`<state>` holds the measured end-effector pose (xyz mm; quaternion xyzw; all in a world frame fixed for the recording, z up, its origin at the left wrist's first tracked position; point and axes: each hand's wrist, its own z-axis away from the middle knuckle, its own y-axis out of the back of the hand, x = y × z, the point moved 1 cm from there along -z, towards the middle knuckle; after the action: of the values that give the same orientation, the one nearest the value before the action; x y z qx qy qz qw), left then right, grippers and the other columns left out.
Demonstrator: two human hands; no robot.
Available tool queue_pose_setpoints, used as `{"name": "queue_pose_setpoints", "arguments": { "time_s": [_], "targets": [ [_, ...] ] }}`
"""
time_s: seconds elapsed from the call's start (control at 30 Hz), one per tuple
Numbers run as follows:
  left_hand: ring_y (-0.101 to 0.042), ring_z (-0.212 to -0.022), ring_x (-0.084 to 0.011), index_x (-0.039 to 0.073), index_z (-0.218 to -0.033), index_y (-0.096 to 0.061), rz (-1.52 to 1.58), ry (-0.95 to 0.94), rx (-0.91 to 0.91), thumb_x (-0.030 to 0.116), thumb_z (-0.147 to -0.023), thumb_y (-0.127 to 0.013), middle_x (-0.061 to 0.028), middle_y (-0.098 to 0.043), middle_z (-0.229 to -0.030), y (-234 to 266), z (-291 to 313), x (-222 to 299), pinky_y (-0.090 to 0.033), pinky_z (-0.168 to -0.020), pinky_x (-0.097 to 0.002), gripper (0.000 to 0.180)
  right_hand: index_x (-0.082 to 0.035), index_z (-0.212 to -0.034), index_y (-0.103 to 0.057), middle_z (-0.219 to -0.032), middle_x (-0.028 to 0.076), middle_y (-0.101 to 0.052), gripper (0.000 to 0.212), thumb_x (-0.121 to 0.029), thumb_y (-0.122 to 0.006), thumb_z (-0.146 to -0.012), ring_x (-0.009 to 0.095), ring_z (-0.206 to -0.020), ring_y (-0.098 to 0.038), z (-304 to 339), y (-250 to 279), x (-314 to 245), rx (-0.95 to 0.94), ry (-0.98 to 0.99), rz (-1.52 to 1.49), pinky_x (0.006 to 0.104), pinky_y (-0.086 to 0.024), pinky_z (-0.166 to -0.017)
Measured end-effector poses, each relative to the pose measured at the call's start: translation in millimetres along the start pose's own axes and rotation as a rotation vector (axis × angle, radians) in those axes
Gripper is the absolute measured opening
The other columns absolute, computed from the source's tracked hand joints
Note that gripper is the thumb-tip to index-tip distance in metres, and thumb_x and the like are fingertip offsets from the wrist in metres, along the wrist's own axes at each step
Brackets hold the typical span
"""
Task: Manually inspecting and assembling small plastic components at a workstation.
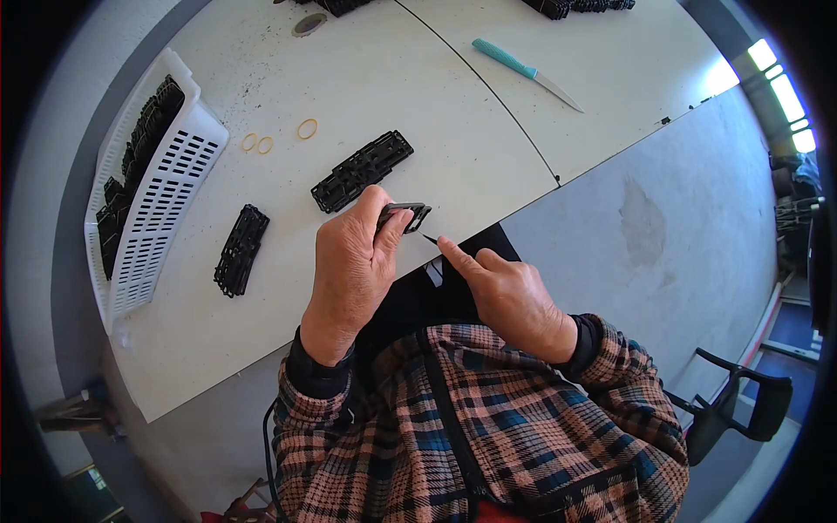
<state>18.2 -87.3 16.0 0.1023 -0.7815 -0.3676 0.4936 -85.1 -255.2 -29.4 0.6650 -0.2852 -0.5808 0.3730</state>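
My left hand (349, 261) is closed around a small black plastic part (418, 215), thumb and fingers pinching it above the table's near edge. Just to the right, my right hand (514, 301) grips a thin, dark pointed tool (430, 239) with the index finger stretched along it. Its tip points toward the black part; whether they touch I cannot tell, and the tool's handle is hidden in the fist. Beyond my left hand lies a row of black plastic parts (362, 170). Another cluster of black parts (241, 250) rests to the left.
A white slotted basket (166, 209) full of black parts stands at the left. Rubber bands (307, 129) and a tape roll (309, 24) lie on the white table (418, 105). At the far right of it is a knife (506, 58) with a turquoise handle. A black chair (741, 401) stands lower right.
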Motion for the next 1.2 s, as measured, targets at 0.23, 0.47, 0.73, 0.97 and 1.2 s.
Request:
{"name": "queue_pose_setpoints", "arguments": {
  "time_s": [0.23, 0.47, 0.73, 0.97, 1.2],
  "targets": [
    [-0.061, -0.059, -0.0296, 0.002, -0.085, -0.049, 0.032, -0.043, 0.004, 0.009, -0.091, -0.066, -0.0143, -0.06, -0.069, -0.7, 0.9, 1.3, -0.046, -0.05, -0.0328, 0.019, -0.012, -0.143, -0.046, -0.072, 0.009, -0.049, 0.071, 0.012, -0.058, -0.077, 0.023, -0.056, -0.051, 0.0, -0.1, -4.5, -0.019, 0.047, 0.108, 0.0354, -0.048, -0.052],
    [-0.061, -0.06, -0.031, 0.002, -0.086, -0.05, -0.001, -0.085, 0.035, 0.008, -0.091, -0.066, -0.0148, -0.059, -0.07, -3.7, 10.5, 2.6, -0.046, -0.051, -0.0331, 0.018, -0.011, -0.143, -0.046, -0.071, 0.009, -0.05, 0.07, 0.011, -0.058, -0.078, 0.023, -0.055, -0.052, 0.0, 3.6, -8.4, -0.005, -0.02, 0.096, 0.0356, -0.048, -0.052],
    [-0.062, -0.058, -0.0277, 0.002, -0.087, -0.052, 0.016, -0.073, 0.128, 0.007, -0.091, -0.066, -0.014, -0.06, -0.069, -3.4, 21.4, -6.4, -0.046, -0.05, -0.031, 0.016, -0.005, -0.145, -0.04, -0.075, 0.01, -0.052, 0.073, 0.008, -0.059, -0.076, 0.023, -0.057, -0.055, 5.5, 6.4, -7.1, -0.032, -0.03, 0.063, 0.036, -0.049, -0.051],
    [-0.062, -0.058, -0.0247, 0.002, -0.088, -0.052, 0.026, -0.062, 0.141, 0.007, -0.091, -0.066, -0.013, -0.061, -0.069, -2.2, 22.7, -10.6, -0.046, -0.05, -0.0296, 0.015, -0.012, -0.142, -0.048, -0.069, 0.008, -0.049, 0.066, 0.009, -0.058, -0.08, 0.022, -0.052, -0.049, 2.6, -1.7, -9.8, 0.048, 0.039, 0.048, 0.0355, -0.047, -0.049],
    [-0.062, -0.058, -0.0233, 0.002, -0.089, -0.053, 0.036, -0.036, 0.11, 0.009, -0.092, -0.065, -0.0131, -0.062, -0.07, -0.3, 20.7, -9.5, -0.046, -0.051, -0.0291, 0.015, -0.014, -0.141, -0.049, -0.069, 0.008, -0.049, 0.065, 0.009, -0.058, -0.08, 0.022, -0.052, -0.049, -1.5, -7.0, -3.5, 0.051, 0.041, 0.11, 0.0354, -0.047, -0.05]
  ]
}}
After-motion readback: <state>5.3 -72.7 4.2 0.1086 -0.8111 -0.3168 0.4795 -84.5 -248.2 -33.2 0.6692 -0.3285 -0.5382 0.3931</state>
